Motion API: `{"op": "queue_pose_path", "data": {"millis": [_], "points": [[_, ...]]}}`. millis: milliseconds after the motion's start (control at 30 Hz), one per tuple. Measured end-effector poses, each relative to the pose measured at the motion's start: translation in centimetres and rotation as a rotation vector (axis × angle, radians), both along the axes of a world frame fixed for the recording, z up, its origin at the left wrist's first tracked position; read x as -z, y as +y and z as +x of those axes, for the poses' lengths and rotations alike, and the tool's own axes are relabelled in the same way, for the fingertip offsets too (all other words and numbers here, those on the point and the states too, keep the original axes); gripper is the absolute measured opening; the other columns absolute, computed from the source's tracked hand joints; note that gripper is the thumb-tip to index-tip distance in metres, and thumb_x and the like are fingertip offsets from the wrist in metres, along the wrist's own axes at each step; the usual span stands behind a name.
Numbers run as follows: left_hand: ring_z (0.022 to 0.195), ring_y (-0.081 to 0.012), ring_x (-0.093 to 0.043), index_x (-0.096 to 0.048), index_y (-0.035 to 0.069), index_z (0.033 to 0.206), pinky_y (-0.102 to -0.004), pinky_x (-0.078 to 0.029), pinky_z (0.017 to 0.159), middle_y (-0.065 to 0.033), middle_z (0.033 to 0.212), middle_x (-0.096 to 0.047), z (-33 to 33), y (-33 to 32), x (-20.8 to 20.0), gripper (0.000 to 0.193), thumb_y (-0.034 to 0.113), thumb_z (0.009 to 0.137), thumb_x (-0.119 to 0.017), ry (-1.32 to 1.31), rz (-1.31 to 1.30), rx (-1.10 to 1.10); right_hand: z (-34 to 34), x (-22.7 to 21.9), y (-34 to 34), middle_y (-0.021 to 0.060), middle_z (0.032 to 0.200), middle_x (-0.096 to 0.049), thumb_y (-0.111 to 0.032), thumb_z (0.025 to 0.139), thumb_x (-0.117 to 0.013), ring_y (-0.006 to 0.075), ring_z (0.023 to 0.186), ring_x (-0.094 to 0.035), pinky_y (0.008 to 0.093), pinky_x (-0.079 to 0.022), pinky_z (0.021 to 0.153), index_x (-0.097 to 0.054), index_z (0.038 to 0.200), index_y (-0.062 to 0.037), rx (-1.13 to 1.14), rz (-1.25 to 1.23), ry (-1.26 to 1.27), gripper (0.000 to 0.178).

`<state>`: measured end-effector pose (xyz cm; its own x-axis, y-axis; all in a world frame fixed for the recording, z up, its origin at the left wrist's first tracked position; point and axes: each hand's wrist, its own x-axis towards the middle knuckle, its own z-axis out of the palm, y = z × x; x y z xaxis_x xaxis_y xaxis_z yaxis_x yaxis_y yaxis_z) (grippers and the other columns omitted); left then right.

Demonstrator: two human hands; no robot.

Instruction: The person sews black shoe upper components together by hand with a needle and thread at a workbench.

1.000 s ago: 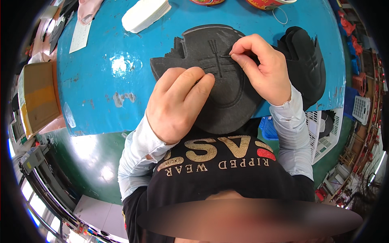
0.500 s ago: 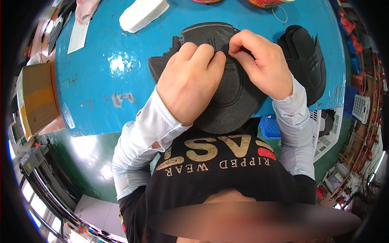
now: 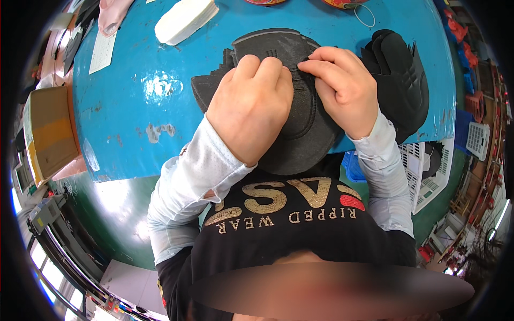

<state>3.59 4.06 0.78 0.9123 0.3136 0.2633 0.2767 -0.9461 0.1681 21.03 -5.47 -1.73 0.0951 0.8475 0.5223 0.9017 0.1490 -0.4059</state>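
Note:
A stack of dark grey foam pieces shaped like shoe insoles lies in front of me, partly over the table's near edge. The top one has a curved groove and a raised line across it. My left hand rests on its left part with fingers curled, their tips mostly hidden behind the knuckles. Thumb and forefinger of my right hand meet in a pinch at the line across the top piece; what sits between them is too small to tell. The fingertips of both hands are close together but apart.
A second stack of black insoles lies to the right on the blue table. At the back are a white stack of sheets, a paper slip and red tubs. A cardboard box stands left; a white crate lower right.
My right hand has shifted slightly down and left, its fingers straighter and its thumb drawn lower. The left hand stays nearly in place on the stack.

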Motion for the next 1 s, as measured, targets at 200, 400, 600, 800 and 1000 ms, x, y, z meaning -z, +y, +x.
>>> {"op": "queue_pose_path", "data": {"millis": [200, 400, 600, 800, 1000], "points": [[0.084, -0.0253, -0.057, -0.067, 0.000, 0.111, -0.0336, -0.052, 0.073, -0.0083, 0.094, -0.057, -0.1, 0.0, 0.1, 0.038, 0.003, 0.073, -0.062, -0.003, 0.005, 0.008, 0.1, 0.0, -0.2, 0.0067, 0.092, -0.066, -0.002, 0.075, -0.071, 0.0282, 0.083, -0.065, 0.0367, -0.053, 0.073, -0.070, 0.090, -0.0073, -0.004, -0.029, 0.113, 0.016], [0.083, -0.0259, -0.057, -0.066, -0.001, 0.112, -0.0344, -0.052, 0.073, -0.0090, 0.095, -0.058, -0.1, 0.0, 0.3, 0.039, 0.003, 0.074, -0.062, -0.027, -0.017, 0.011, 0.5, -0.4, 1.3, 0.0091, 0.084, -0.063, -0.015, 0.080, -0.070, 0.0308, 0.080, -0.062, 0.0402, -0.050, 0.071, -0.066, 0.083, -0.0077, 0.030, -0.237, 0.269, 0.009], [0.082, -0.0256, -0.057, -0.065, -0.003, 0.112, -0.0336, -0.051, 0.072, -0.0094, 0.092, -0.057, 0.0, -0.2, 0.3, 0.039, 0.002, 0.074, -0.062, -0.026, -0.007, 0.012, 0.2, 0.0, 1.5, 0.0097, 0.082, -0.062, -0.017, 0.079, -0.071, 0.0323, 0.079, -0.061, 0.0411, -0.049, 0.068, -0.064, 0.081, -0.0063, 0.081, -0.255, 0.216, 0.012], [0.080, -0.0249, -0.057, -0.065, -0.003, 0.112, -0.0328, -0.051, 0.070, -0.0091, 0.089, -0.055, 0.2, -0.2, 0.4, 0.038, 0.003, 0.074, -0.062, -0.017, 0.018, 0.007, 0.5, 0.2, 0.5, 0.0092, 0.092, -0.062, -0.006, 0.076, -0.071, 0.0304, 0.083, -0.059, 0.0401, -0.049, 0.074, -0.065, 0.086, -0.0055, -0.025, -0.097, 0.136, 0.012], [0.081, -0.0268, -0.057, -0.065, -0.003, 0.112, -0.0332, -0.051, 0.070, -0.0100, 0.089, -0.056, -0.1, -0.3, 0.5, 0.037, 0.002, 0.075, -0.063, -0.038, -0.008, 0.005, -0.5, 0.2, -0.8, 0.0064, 0.097, -0.062, 0.000, 0.069, -0.070, 0.0298, 0.090, -0.059, 0.0394, -0.049, 0.079, -0.067, 0.093, -0.0039, -0.015, -0.026, -0.148, 0.024]]}}
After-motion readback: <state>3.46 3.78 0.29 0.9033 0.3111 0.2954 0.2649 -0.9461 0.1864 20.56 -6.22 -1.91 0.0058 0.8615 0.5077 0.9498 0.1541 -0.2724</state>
